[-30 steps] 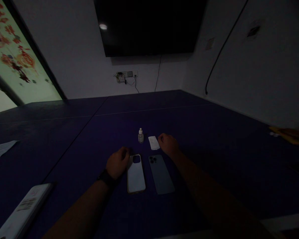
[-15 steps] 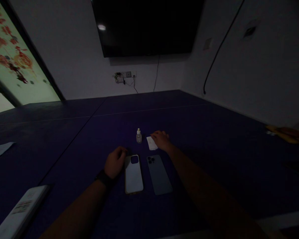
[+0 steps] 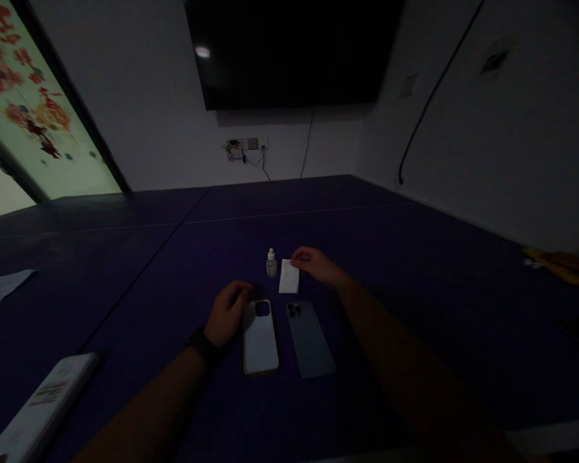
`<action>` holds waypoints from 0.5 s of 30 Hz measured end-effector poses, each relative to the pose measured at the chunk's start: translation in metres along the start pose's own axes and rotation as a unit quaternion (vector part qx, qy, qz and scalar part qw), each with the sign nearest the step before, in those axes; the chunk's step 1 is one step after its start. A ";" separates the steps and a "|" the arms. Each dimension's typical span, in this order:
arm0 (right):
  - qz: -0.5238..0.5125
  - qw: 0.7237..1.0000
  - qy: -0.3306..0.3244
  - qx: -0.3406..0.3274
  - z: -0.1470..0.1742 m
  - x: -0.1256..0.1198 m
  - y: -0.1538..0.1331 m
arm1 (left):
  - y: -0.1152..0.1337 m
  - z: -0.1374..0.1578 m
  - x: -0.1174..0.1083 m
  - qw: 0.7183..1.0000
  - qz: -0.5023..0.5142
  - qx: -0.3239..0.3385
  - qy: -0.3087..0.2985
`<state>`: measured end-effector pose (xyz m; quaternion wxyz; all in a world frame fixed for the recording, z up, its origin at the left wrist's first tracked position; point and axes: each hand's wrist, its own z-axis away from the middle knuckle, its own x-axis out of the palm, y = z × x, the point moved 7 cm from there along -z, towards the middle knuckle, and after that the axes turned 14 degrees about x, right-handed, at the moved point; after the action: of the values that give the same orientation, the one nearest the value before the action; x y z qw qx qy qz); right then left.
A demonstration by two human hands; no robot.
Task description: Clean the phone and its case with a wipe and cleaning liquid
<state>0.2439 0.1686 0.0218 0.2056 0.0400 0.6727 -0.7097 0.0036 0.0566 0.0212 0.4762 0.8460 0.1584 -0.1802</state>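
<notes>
My right hand [image 3: 317,265] reaches in from the right, its thumb and index finger closed at the upper right edge of a white folded tissue [image 3: 288,276]. Just left of the tissue stands a small clear dropper bottle [image 3: 271,265] with a white top. My left hand [image 3: 228,312], a dark band on its wrist, rests beside the upper left corner of a pale phone case [image 3: 260,344]. Its fingers are loosely bent and apart, with nothing visible in them. A blue-grey phone [image 3: 311,341] lies to the right of the case, camera side up.
All this lies on a dark blue table [image 3: 183,270]. A white box [image 3: 43,405] is at the lower left, with a paper sheet [image 3: 2,286] behind it. Something yellow and red [image 3: 560,265] lies at the right edge. A television [image 3: 294,51] hangs on the far wall.
The tissue now lies straighter and shows more of its surface. My right hand has shifted from over it to its right edge. The left hand stays by the case, its fingers slightly farther forward.
</notes>
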 end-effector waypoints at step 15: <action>-0.272 0.953 -0.008 0.136 -0.002 -0.016 0.039 | 0.002 -0.001 0.000 0.999 -0.035 0.025 -0.011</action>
<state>0.2712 0.1739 -0.0100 0.0031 -0.1224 0.5538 -0.8236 0.0043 0.0569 0.0231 0.4496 0.8498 0.1780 -0.2097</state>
